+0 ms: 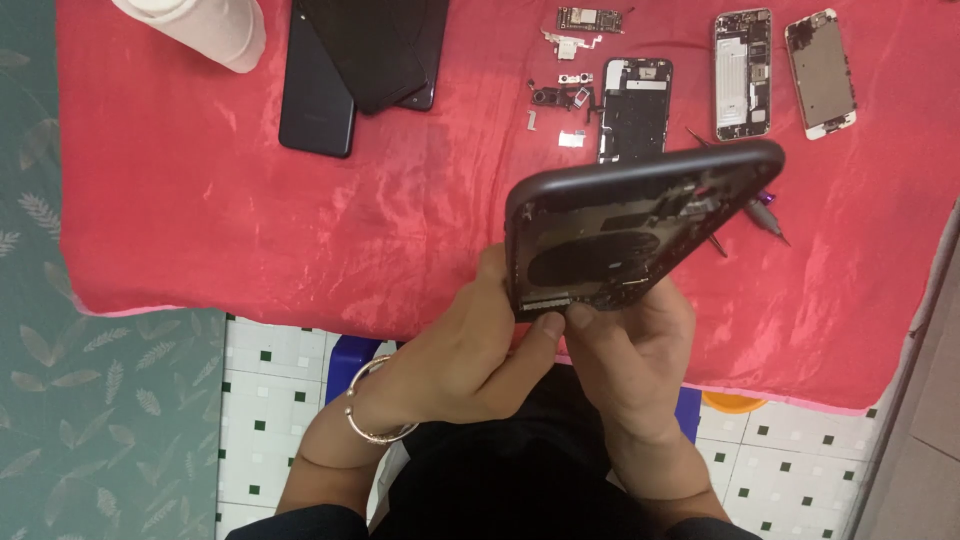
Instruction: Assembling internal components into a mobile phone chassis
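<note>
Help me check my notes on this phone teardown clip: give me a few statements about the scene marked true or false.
1. Both hands hold the dark phone housing at its lower edge, the left hand and the right hand side by side. True.
2. The housing lies flat on the red cloth. False: it is lifted above the cloth and tilted.
3. A bracelet sits on the left wrist. True.
4. The table cover is green. False: it is red.
5. Stacked dark phones lie at the cloth's far side. True.
6. The housing's inside faces away from the camera. False: its open inside shows.
</note>
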